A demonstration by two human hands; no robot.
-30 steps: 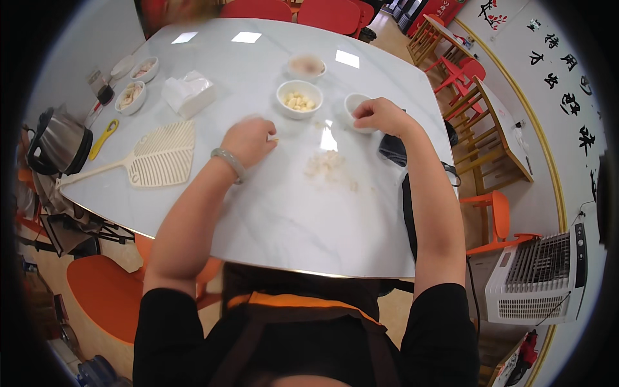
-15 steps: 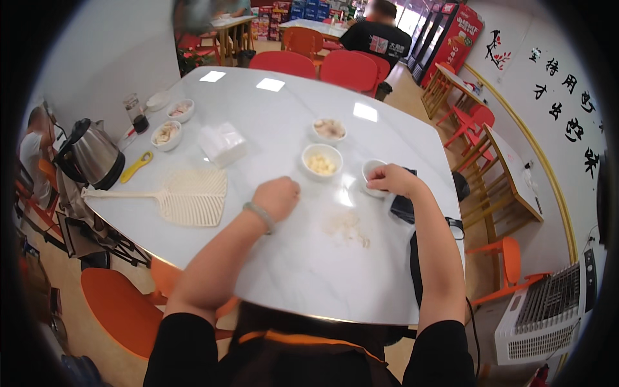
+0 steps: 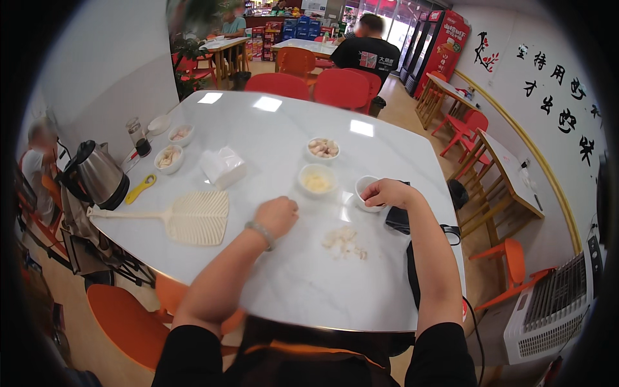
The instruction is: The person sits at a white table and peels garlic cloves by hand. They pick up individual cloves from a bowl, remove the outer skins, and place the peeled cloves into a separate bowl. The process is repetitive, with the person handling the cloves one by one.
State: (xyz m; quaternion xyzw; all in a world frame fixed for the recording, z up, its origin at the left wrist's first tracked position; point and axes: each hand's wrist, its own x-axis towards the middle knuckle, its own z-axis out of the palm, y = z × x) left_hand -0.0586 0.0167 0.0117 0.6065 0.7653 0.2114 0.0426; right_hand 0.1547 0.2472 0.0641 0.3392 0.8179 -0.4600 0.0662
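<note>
My right hand [image 3: 387, 193] reaches over a small white bowl [image 3: 358, 186], its fingertips pinched together inside the rim. Whatever is between them, and the bowl's contents, I cannot make out. My left hand [image 3: 277, 217], with a bracelet at the wrist, rests on the table loosely curled, and no object shows in it. Between the hands and a little farther off stands a white bowl of pale yellow peeled garlic cloves [image 3: 316, 180]. Behind it is another bowl with unpeeled garlic cloves [image 3: 324, 149]. Scraps of garlic skin [image 3: 345, 243] lie on the tabletop nearer to me.
Left on the white table [image 3: 277, 284] are a woven fan [image 3: 197, 218], tissue pack [image 3: 224, 167], yellow peeler [image 3: 140, 189], steel kettle [image 3: 97, 173], glass jar [image 3: 138, 137] and two filled bowls [image 3: 169, 159]. A black item [image 3: 398, 220] lies beside my right forearm. Red chairs [image 3: 342, 89] stand beyond.
The view has tilted, so the table sits lower in the picture. My right fingertips remain at the small bowl, and my left hand stays curled on the table.
</note>
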